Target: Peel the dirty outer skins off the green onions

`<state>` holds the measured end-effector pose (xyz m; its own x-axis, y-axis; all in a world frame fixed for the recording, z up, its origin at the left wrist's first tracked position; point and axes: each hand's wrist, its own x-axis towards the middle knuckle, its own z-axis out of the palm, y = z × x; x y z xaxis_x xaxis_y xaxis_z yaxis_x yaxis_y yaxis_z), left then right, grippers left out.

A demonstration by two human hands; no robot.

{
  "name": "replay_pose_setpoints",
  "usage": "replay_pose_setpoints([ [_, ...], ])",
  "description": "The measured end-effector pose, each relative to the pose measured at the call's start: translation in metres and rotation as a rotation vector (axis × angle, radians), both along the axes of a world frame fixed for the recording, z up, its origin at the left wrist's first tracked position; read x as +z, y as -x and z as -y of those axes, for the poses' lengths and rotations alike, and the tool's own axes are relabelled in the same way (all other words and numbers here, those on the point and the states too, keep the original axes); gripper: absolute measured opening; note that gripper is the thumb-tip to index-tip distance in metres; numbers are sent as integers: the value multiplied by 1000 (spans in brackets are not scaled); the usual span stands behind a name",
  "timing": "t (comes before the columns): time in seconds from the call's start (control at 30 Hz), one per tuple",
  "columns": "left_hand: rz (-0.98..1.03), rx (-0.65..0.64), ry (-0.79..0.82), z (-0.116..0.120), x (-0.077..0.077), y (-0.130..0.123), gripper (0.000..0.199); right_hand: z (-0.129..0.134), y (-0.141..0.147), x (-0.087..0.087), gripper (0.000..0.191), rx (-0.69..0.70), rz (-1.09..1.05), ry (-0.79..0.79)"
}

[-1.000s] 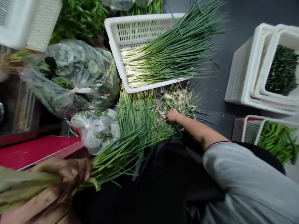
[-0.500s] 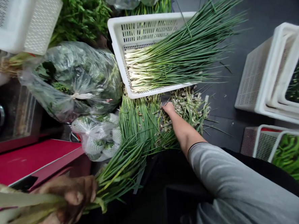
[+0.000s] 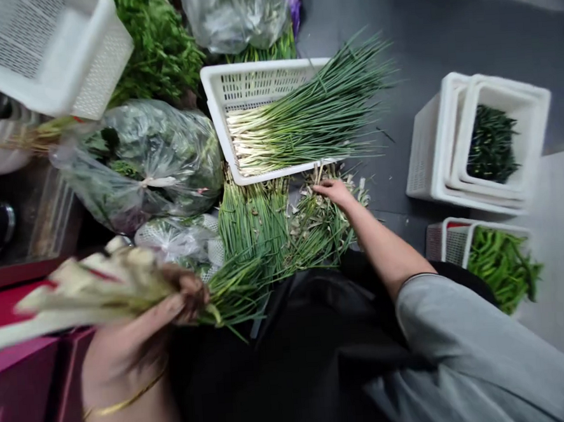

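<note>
My left hand (image 3: 173,307), with a gold bangle at the wrist, is closed round a bunch of spring onions (image 3: 109,282). Their white ends point left and their green tops trail right toward my lap. Motion blurs the white ends. My right hand (image 3: 335,192) is over a heap of leafy trimmings (image 3: 323,224), its fingers stretched out to the left with nothing visible in them. Left of that heap lie more spring onions (image 3: 254,219), roots toward the basket. Behind them, a white basket (image 3: 212,91) bears cleaner spring onions (image 3: 300,130), their tops hanging over its right side.
Bagged leafy greens (image 3: 164,154) and netted produce (image 3: 183,239) lie at left, near a white crate (image 3: 96,76). On the right stand nested white baskets (image 3: 426,145) with dark green peppers (image 3: 491,144). Below is a basket of lighter green peppers (image 3: 500,261).
My left hand has come up and to the right with the spring onions. My right hand has lifted a little from the trimmings and moved right. The view has shifted.
</note>
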<state>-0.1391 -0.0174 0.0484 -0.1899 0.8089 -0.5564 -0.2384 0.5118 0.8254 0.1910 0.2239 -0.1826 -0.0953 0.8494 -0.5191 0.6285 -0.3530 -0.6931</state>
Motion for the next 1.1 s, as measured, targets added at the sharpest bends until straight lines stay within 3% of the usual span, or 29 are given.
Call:
replay_pose_setpoints([
  [0.07,-17,6,-52,-9,-2,-13,20,1,-14,57,22,-68,-277,-102],
  [0.13,-18,-18,-125,-15,-5,-25,22,10,-23,106,23,-63,-406,-181],
  [0.2,-6,-27,-181,-17,-8,-37,24,26,-25,141,22,42,-346,-215],
  [0.27,4,-21,-214,-17,-11,-52,25,50,-23,160,21,165,-258,-220],
  [0.33,3,-16,-263,-17,-14,-71,26,77,-18,169,23,236,-265,-214],
  [0.43,-28,-15,-337,-19,-17,-105,26,113,-8,179,34,234,-464,-172],
  [0.57,-69,-46,-330,-25,-22,-148,26,140,5,193,42,91,-705,-96],
  [0.67,-44,-39,-306,-27,-27,-166,30,148,12,198,46,4,-803,-76],
  [0.87,36,-38,-282,-32,-31,-167,35,143,4,197,40,47,-753,-174],
  [1.03,97,37,-248,-42,-28,-151,33,124,-12,203,33,-138,-789,-250],
  [1.1,111,66,-230,-47,-30,-147,34,125,-8,202,31,-81,-678,-323],
])
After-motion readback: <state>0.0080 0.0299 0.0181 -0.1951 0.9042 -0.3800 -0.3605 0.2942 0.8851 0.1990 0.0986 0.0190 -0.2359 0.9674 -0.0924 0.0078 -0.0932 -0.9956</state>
